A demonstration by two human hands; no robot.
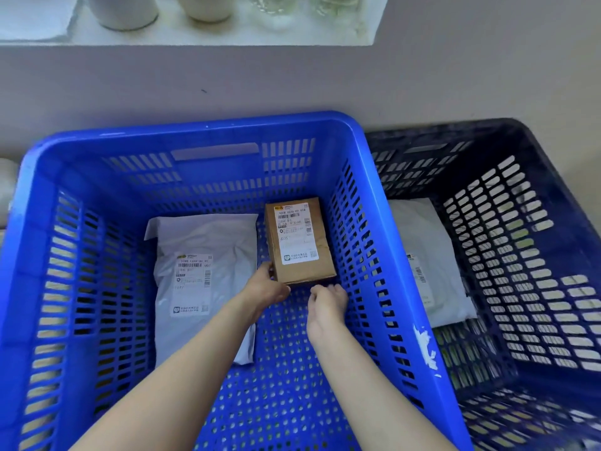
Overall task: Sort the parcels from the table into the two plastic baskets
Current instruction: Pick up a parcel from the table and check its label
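L hand (267, 286) pinches the box (297, 239) at its near-left corner; R hand (327, 297), fingers curled, touches the near edge. Box lies at 12 o'clock from both hands, long axis 12–6, inside the bright blue basket (201, 129), mailer bag (203, 275) at 9 o'clock. L hand nearer.

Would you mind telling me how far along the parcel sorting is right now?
Done: a white mailer bag lies in the bright blue basket, and another white mailer in the dark blue basket. In hand: the left hand grips the cardboard box on the bright basket's floor; the right hand sits beside it. The table is out of view.
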